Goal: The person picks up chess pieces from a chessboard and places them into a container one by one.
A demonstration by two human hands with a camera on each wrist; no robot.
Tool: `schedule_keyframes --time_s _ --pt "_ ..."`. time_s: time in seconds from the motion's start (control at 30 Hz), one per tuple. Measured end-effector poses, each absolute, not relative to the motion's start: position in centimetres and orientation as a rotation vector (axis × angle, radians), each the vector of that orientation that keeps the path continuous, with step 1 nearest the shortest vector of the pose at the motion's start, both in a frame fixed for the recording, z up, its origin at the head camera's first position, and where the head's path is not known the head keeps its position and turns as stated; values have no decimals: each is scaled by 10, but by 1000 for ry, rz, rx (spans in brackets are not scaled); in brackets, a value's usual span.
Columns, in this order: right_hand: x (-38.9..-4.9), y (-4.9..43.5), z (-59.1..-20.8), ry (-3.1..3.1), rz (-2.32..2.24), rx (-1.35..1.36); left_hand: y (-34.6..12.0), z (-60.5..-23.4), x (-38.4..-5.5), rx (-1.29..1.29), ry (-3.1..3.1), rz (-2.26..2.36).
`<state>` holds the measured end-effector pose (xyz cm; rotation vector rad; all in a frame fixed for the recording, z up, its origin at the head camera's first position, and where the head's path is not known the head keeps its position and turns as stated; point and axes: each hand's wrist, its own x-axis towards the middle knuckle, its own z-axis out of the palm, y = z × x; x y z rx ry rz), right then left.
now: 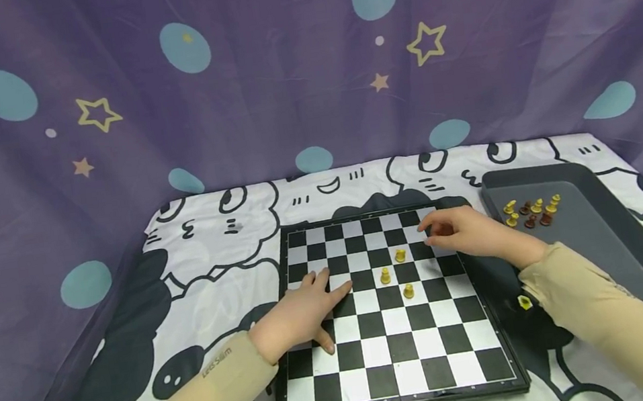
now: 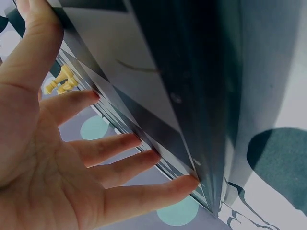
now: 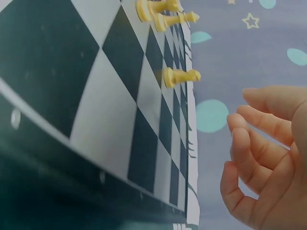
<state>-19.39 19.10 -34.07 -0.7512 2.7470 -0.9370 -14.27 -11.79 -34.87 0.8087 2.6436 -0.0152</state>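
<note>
A black-and-white chessboard [image 1: 375, 346] lies on the cloth with three yellow chess pieces standing near its middle: a far one [image 1: 400, 255], a left one [image 1: 385, 276] and a near one [image 1: 409, 291]. At the board's left side my left hand [image 1: 305, 311] has its fingers spread, fingertips touching the squares in the left wrist view [image 2: 91, 163]. My right hand [image 1: 462, 231] hovers over the far right part of the board, fingers loosely bent. Nothing shows between its fingers in the right wrist view, where a yellow piece [image 3: 180, 77] stands some way off.
To the right of the board stands a dark grey tray [image 1: 620, 242] holding several yellow and brown chess pieces [image 1: 536, 207]. A small yellow object [image 1: 524, 302] lies on the cloth by the right sleeve. Behind hangs a purple curtain [image 1: 285, 110].
</note>
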Motion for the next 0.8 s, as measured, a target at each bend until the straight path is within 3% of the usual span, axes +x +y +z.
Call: schedule_keyframes --time_s 0.8 --pt "-209 161 -367 2610 -935 -809 -118 -348 -143 783 2633 4"
